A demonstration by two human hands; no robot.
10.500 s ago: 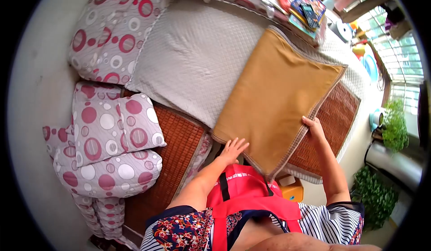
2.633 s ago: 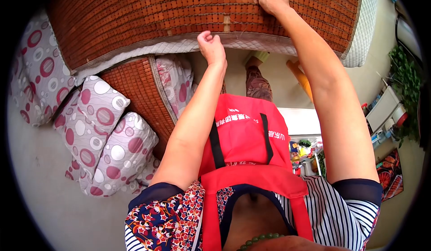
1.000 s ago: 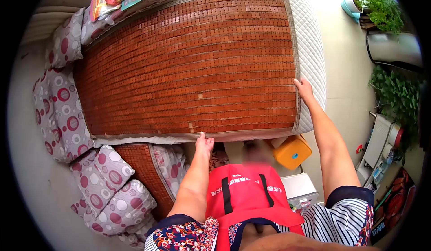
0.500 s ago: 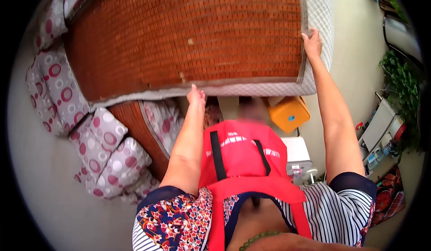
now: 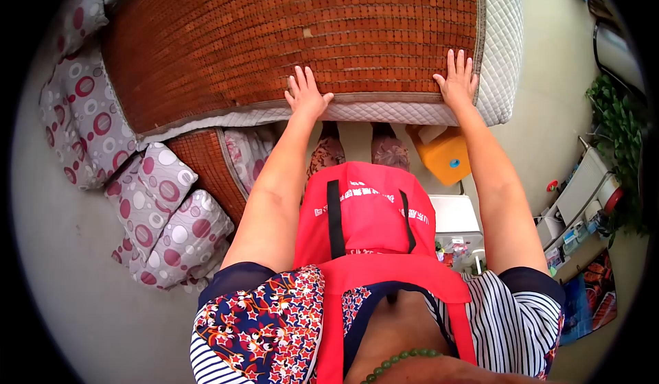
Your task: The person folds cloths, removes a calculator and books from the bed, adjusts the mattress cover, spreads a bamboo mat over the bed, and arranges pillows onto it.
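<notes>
A reddish-brown tile mat (image 5: 274,34) lies spread over the bed, its cloth border running along the near and right edges. Beneath it a white quilted cover (image 5: 500,48) shows at those edges. My left hand (image 5: 307,96) rests flat on the mat by its near border, fingers spread. Near the mat's right corner, my right hand (image 5: 458,82) lies with its fingers stretched out on the tiles. Neither hand holds anything.
Patterned pillows (image 5: 161,212) lie at the lower left, beside a second brown mat (image 5: 206,154). An orange stool (image 5: 445,157) and a white box (image 5: 454,214) stand near my legs. On the right are a shelf (image 5: 573,199) and a green plant (image 5: 611,123).
The tan cover seen earliest no longer shows, and the brown mat now covers the bed. Both hands, lately at the mat's edges, have moved onto its surface, and their fingers have spread.
</notes>
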